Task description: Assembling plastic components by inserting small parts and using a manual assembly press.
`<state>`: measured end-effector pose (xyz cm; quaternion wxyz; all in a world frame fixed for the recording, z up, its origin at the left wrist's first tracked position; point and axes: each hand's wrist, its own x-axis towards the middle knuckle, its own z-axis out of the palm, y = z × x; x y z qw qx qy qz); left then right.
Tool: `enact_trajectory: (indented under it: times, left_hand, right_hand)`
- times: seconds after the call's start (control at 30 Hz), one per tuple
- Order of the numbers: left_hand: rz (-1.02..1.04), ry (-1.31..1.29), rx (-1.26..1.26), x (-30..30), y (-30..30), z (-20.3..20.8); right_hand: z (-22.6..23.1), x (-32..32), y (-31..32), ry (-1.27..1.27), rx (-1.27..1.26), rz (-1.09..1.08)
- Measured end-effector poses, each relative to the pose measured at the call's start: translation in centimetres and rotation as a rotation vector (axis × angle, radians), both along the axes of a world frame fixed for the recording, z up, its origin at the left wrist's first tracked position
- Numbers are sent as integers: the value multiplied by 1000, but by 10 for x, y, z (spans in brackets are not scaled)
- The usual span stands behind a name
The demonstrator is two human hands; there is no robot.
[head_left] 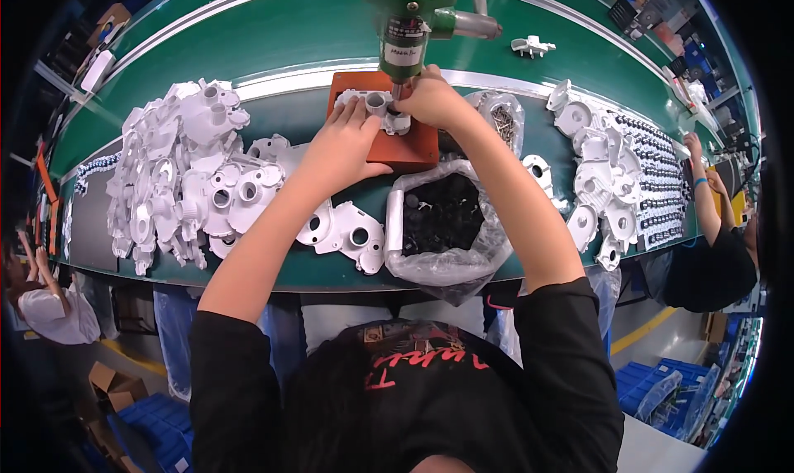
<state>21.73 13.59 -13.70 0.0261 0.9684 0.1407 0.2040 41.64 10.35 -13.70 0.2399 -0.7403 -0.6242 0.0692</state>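
A white plastic housing (376, 102) with a raised round tube lies on an orange block (426, 146) under a green press (405, 47). My left hand (349, 134) holds the housing down from its left side, fingertips over its top and thumb spread toward the block's front edge. Close beside the press's metal spindle (400, 91), my right hand (432, 99) has its fingers closed at the housing's right end. What those fingers pinch is hidden; a small dark piece shows below the spindle.
Stacked white housings (178, 167) fill the left; more white parts (600, 167) lie right beside rows of black-and-white pieces (657, 179). A clear bag of black parts (442, 212) sits front centre, with a bag of small screws (502, 117) behind. Co-workers (715, 250) sit at both sides.
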Motion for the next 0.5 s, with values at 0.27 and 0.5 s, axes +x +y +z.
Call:
enact_trajectory:
  times: [0.27,0.5]
  left_hand:
    - [24,-23,-14,-3,-3,0]
    - [26,13,-8,-1,-4,1]
  right_hand:
    - [35,25,-121,58,345,-388]
    - [-12,49,-137,-19,270,-283]
